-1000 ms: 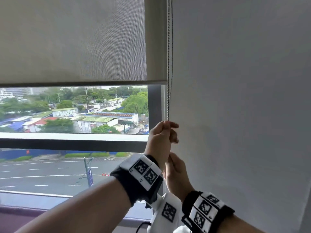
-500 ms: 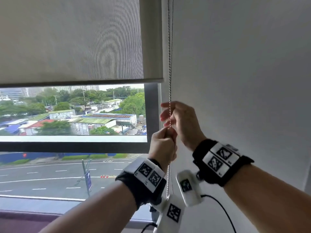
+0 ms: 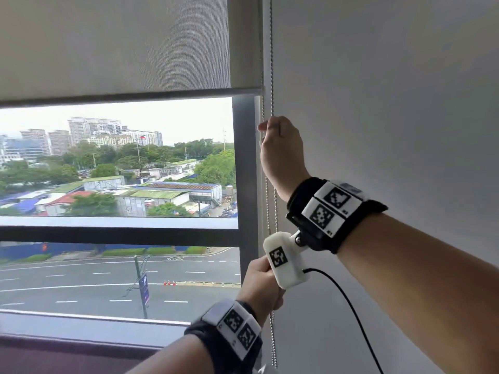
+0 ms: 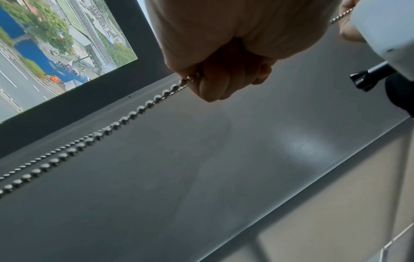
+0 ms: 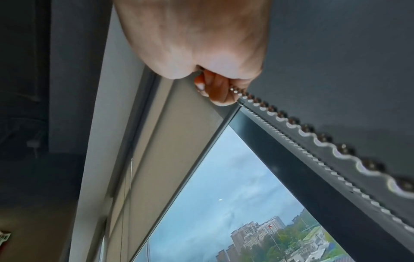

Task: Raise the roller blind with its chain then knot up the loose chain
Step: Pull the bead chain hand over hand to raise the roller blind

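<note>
Roller blind [image 3: 113, 44] partly raised, bottom bar across upper window. Bead chain [image 3: 271, 63] hanging in two strands at right edge of blind, beside grey wall [image 3: 391, 90]. Right hand [image 3: 280, 149] high on chain, fingers curled tight round one strand. Left hand [image 3: 263, 284] lower, nearer, fist clamped on chain; loose strands dropping below.
</note>
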Tool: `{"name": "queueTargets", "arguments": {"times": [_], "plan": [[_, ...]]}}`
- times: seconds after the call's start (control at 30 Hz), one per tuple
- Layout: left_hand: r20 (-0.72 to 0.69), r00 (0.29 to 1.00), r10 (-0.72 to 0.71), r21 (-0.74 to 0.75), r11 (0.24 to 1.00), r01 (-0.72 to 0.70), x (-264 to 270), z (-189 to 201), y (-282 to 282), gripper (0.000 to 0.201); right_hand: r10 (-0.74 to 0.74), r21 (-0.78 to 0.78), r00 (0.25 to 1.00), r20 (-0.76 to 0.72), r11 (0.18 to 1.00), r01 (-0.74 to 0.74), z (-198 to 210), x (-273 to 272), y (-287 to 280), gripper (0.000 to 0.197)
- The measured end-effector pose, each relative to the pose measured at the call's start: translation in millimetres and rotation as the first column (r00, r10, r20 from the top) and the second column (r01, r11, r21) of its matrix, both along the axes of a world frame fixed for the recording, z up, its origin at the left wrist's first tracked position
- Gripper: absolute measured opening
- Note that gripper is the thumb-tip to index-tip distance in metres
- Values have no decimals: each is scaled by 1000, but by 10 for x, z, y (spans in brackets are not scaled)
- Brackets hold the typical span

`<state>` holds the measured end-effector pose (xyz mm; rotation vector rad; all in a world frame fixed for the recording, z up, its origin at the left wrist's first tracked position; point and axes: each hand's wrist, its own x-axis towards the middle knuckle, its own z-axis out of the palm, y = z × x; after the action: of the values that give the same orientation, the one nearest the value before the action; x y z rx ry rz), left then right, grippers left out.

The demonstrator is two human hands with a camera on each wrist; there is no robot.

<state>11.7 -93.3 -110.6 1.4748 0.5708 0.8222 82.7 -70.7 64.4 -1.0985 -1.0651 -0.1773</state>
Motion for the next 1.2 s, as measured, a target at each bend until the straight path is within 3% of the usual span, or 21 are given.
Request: {"name": "queueTargets", "arguments": {"times": [0.07,0.23,0.33,0.6,0.77,0.9,0.97,1.07,1.2], "plan": [[1,1000,-13,-13,1000,13,-14,-49,-17,19,20,12,1000,-9,1000,-20,-51,27,13,32],[-107,994,-10,58,998,16,-3,-214,105,42,51,39,998,20,998,-52,-198,70,9,30],[-105,991,-77,62,995,84,-25,-184,221,23,34,39,998,55,999,-36,-306,143,-54,32],[133,990,-52,59,997,44,-97,419,438,28,-28,8,993,118,1000,27,-900,99,-161,32],[313,946,-90,88,994,65,-30,829,348,29,57,-85,992,117,995,-47,-1584,9,-204,31],[360,928,-99,95,993,69,53,947,265,32,117,-179,993,9,977,-114,-1966,-14,-266,30],[335,941,-55,116,993,17,64,952,221,34,143,-279,989,-22,949,-143,-1987,4,-318,27],[280,959,34,122,990,-70,80,960,182,39,269,-240,963,-17,934,-265,-1873,18,-375,36],[293,954,60,130,986,-102,99,977,138,39,153,-162,986,60,977,-141,-1421,144,-406,33]]}}
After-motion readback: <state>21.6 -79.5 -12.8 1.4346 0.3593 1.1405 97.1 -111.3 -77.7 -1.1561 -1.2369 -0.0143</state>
